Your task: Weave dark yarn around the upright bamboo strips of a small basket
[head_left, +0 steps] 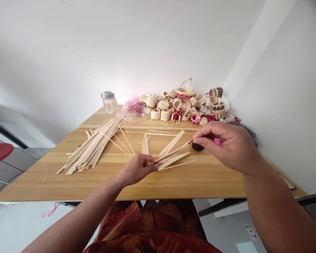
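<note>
My left hand (137, 170) is closed, thumb and fingers pinching a fan of pale flat weaving strips (175, 160) above the front of the table. The strips spread out from it to the left and right. A thin dark strip (171, 154) runs from this hand up to my right hand (225, 144), whose thumb and forefinger pinch its far end. Just beside the right fingertips is a dark brown coil (198, 146). Something small and pink (217, 141) shows behind the right thumb. My left fingers hide where the strips cross.
Loose pale strips (94, 149) lie in a long pile on the left of the wooden table (121, 191). Small woven baskets (163, 104) are heaped along the back wall. A lidded clear jar (110, 102) and a plastic bag with pink contents (134, 107) stand at back left.
</note>
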### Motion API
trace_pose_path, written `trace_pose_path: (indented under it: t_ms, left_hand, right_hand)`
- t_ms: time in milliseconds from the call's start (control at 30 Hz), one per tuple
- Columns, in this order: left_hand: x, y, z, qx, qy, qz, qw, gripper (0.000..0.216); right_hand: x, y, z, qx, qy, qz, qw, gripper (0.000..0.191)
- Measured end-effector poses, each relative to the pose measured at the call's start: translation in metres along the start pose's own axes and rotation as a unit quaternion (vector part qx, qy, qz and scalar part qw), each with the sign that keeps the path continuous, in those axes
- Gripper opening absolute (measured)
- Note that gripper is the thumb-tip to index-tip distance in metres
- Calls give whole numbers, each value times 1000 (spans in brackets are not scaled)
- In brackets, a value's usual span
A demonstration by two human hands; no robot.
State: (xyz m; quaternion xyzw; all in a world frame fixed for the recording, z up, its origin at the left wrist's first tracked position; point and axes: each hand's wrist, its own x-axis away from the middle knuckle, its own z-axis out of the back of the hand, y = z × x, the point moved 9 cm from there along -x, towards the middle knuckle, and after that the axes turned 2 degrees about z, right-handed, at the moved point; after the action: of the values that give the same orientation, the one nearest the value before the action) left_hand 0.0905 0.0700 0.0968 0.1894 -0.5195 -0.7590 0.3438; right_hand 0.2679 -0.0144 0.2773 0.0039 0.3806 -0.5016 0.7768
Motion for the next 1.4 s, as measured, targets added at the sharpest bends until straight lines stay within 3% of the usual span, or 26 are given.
trace_pose_path:
  t_ms: [200, 433, 767, 933, 1133, 1400]
  left_hand:
    - [2, 3, -3, -27, 2, -11, 1000, 40]
    - [3, 4, -3, -52, -26, -15, 998, 40]
    - [-2, -3, -5, 61, -63, 24, 996, 32]
    - [1, 3, -4, 16, -55, -3, 998, 31]
    - [2, -2, 3, -17, -30, 13, 999, 33]
    - [-3, -13, 9, 7, 2, 49, 999, 37]
  right_hand:
    - [-1, -2, -3, 15, -3, 6, 1000, 9]
    - [1, 14, -5, -2, 28, -52, 998, 9]
    - [2, 8, -2, 3, 60, -40, 997, 7]
    - [-3, 14, -4, 4, 73, -41, 996, 9]
    - [-1, 36, -9, 38, 68, -99, 992, 10]
    - [5, 13, -5, 5, 42, -84, 996, 10]
